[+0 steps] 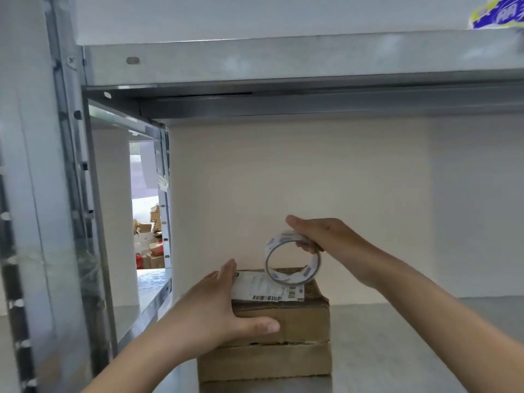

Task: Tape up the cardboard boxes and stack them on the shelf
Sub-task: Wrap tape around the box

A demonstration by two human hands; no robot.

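Observation:
Two brown cardboard boxes sit stacked on the grey metal shelf (pixel 411 336). The upper box (pixel 300 319) carries a white shipping label (pixel 263 287) on its top; the lower box (pixel 266 361) lies right under it. My left hand (pixel 215 310) holds the upper box at its left side, fingers along the side and thumb across the front face. My right hand (pixel 326 236) grips a roll of clear tape (pixel 293 259), held upright just above the back right of the upper box.
The shelf's steel upright (pixel 71 194) rises at the left and a steel beam (pixel 283 63) crosses overhead. A blue and yellow package (pixel 496 12) lies on the level above. Several boxes (pixel 149 239) are piled beyond the gap at left.

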